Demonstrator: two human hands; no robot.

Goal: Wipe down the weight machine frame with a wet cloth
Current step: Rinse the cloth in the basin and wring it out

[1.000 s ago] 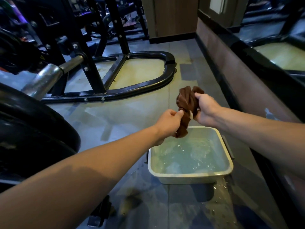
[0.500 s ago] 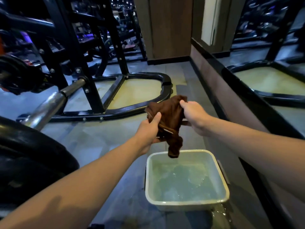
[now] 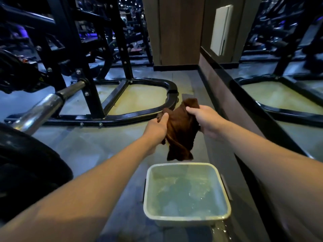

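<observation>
A wet brown cloth [image 3: 180, 130] hangs spread between both hands, above the far rim of a pale square tub [image 3: 225, 198] full of water on the floor. My left hand [image 3: 157, 130] grips the cloth's left edge. My right hand [image 3: 204, 119] grips its upper right corner. The black weight machine frame [image 3: 111, 100] stands to the left and ahead; its curved floor rail [image 3: 139, 113] runs just behind the cloth. A chrome bar sleeve [image 3: 43, 109] sticks out from the machine toward me.
A large black weight plate [image 3: 26, 165] fills the lower left. A low ledge with a mirror wall [image 3: 262, 105] runs along the right. A wooden pillar [image 3: 178, 32] stands at the back. Water is spilled on the floor by the tub's near right corner.
The cloth went from a twisted bundle over the water to an opened-out sheet held higher. Both hands moved apart and up, and the view tilted up toward the machine.
</observation>
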